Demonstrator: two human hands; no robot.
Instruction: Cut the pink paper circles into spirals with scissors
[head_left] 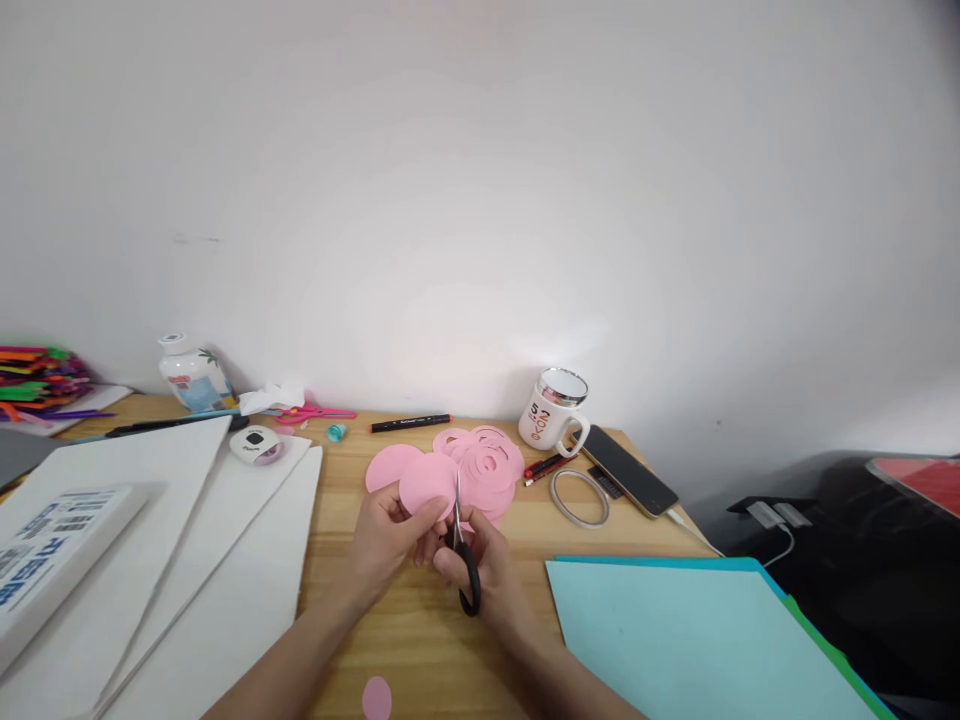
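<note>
My left hand (388, 528) pinches a pink paper circle (424, 484) held just above the wooden desk (345, 520). My right hand (487, 567) grips black-handled scissors (463, 552), blades pointing up into the circle's right edge. Behind the hands lie more pink paper pieces, one cut into a spiral (486, 462). A small pink paper oval (376, 697) rests on the desk near my forearms.
White sheets (187, 560) and a white box (52, 555) at left, light-blue and green sheets (690, 640) at right. Along the back: bottle (193, 376), pink scissors (315, 412), black marker (409, 423), white mug (555, 410), phone (627, 470), tape ring (579, 496), tape dispenser (256, 444).
</note>
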